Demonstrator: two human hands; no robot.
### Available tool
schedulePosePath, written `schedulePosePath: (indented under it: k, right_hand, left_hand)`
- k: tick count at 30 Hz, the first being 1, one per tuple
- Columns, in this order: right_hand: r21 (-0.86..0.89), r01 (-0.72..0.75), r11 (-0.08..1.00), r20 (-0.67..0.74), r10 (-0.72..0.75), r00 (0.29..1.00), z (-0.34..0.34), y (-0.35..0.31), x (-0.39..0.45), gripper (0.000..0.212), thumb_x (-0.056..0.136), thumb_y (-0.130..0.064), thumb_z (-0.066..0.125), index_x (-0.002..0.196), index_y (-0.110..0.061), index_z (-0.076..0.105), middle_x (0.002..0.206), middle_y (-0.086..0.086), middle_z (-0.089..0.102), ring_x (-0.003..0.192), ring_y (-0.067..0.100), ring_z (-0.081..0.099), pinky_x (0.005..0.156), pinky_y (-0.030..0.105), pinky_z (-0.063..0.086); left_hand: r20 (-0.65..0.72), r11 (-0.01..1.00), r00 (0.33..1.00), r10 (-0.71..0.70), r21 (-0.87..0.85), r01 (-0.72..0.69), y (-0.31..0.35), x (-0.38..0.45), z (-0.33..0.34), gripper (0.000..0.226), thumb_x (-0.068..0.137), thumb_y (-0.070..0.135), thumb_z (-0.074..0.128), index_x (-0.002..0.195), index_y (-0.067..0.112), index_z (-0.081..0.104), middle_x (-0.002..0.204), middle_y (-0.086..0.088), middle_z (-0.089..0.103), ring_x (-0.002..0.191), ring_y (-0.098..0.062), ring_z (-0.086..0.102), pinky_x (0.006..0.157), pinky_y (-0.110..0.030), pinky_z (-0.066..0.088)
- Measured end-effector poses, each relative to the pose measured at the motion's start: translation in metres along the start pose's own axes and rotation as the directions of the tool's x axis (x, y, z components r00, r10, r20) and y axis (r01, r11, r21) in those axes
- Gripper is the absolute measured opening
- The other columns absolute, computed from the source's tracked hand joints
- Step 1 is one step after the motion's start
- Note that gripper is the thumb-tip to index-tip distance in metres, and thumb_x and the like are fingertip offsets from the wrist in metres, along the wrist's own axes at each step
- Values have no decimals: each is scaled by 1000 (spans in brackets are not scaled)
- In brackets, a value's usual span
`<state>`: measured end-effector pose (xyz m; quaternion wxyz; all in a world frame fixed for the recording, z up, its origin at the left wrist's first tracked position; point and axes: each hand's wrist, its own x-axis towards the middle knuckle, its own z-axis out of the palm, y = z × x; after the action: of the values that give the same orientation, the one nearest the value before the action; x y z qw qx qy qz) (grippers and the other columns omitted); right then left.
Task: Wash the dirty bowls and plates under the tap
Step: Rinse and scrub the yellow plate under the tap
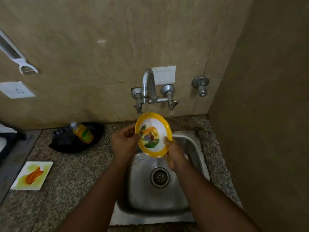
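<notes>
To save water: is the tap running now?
Yes, on. A thin stream falls from the tap onto the yellow-rimmed bowl and drains into the sink.

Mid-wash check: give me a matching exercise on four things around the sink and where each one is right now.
Things:
1. yellow-rimmed bowl
2. square plate
3. soap bottle
4. drain

Places:
A. lying on a black bag
B. bottom of the sink
C. held by the left hand and right hand under running water
D. counter, far left

Pairs: 1-C, 2-D, 3-A, 4-B
</notes>
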<state>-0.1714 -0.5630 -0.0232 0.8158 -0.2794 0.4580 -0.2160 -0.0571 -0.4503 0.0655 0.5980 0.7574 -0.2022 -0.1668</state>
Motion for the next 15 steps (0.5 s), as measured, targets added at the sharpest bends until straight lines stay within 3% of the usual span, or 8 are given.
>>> schedulePosePath:
  k: [2, 5, 8, 10, 12, 15]
  right_hand:
    - [-17, -19, 1000, 29, 20, 999, 14, 0, 5, 38, 104, -23, 55, 139, -8, 56, 126, 18, 69, 109, 37, 69, 83, 49, 61]
    - [-100, -45, 994, 62, 52, 997, 25, 2, 21, 43, 101, -30, 61, 140, -13, 56, 128, 19, 69, 115, 42, 66, 96, 62, 53]
    - [-243, -85, 966, 90, 110, 990, 30, -4, 17, 40, 101, -33, 59, 138, -17, 57, 128, 15, 69, 114, 40, 67, 96, 62, 54]
    - [-367, -101, 925, 57, 131, 990, 27, -14, 5, 33, 105, -28, 54, 135, -16, 57, 128, 15, 67, 112, 38, 67, 83, 52, 60]
    - [-455, -112, 883, 8, 130, 991, 17, -26, -9, 32, 105, -25, 54, 134, -14, 57, 118, 16, 70, 94, 33, 70, 62, 39, 59]
    - [-540, -36, 841, -25, 26, 999, -3, -52, -35, 19, 104, -21, 54, 117, -11, 63, 82, 14, 74, 59, 27, 71, 43, 28, 52]
  left_hand:
    - [-19, 988, 994, 106, 115, -104, 19, -12, -7, 37, 75, 0, 81, 106, 19, 79, 84, 14, 76, 77, 2, 74, 73, -26, 63]
    - [-68, 957, 979, 192, 234, -172, 33, -16, -17, 34, 68, 23, 81, 103, 24, 80, 75, 18, 71, 68, 8, 70, 65, -17, 59]
    - [-91, 933, 977, 192, 325, -153, 30, -4, -26, 27, 74, 12, 80, 100, 19, 83, 72, 18, 69, 64, 12, 67, 60, -10, 54]
    - [-91, 918, 984, 153, 382, -108, 30, 1, -30, 19, 75, 13, 77, 91, 22, 83, 65, 14, 69, 58, 7, 65, 55, -14, 53]
    - [-67, 898, 993, 100, 435, -61, 27, 7, -31, 5, 70, 24, 68, 67, 24, 72, 56, 0, 65, 52, -8, 62, 53, -27, 51]
    - [-9, 860, 999, 31, 509, -22, 9, 16, -22, 26, 61, 28, 53, 52, 4, 56, 49, -12, 54, 50, -27, 55, 50, -35, 42]
